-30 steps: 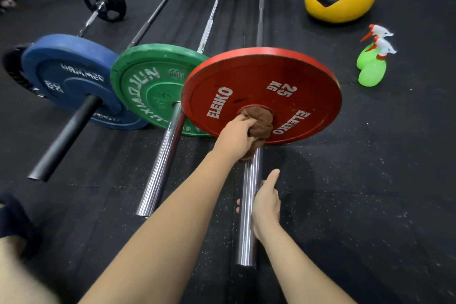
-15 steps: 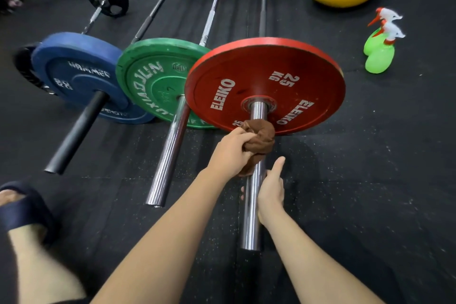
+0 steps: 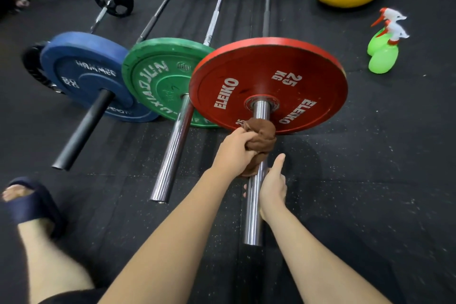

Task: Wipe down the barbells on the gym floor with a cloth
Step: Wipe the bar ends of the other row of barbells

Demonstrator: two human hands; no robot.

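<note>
The left grip [image 3: 235, 153] clenched a bunched brown cloth [image 3: 262, 136] around the chrome barbell sleeve [image 3: 254, 217], just short of the red Eleiko 25 kg plate [image 3: 308, 74] beyond it. Directly behind that grip, nearer the person, the right grip [image 3: 272, 185] wrapped the same sleeve, thumb stretched toward the plate. Left of both grips lay two more barbells, carrying a green plate [image 3: 158, 74] and a blue Hammer plate [image 3: 84, 69]. Well right of the grips stood two green spray bottles [image 3: 383, 57] on the black gym floor [image 3: 370, 155].
</note>
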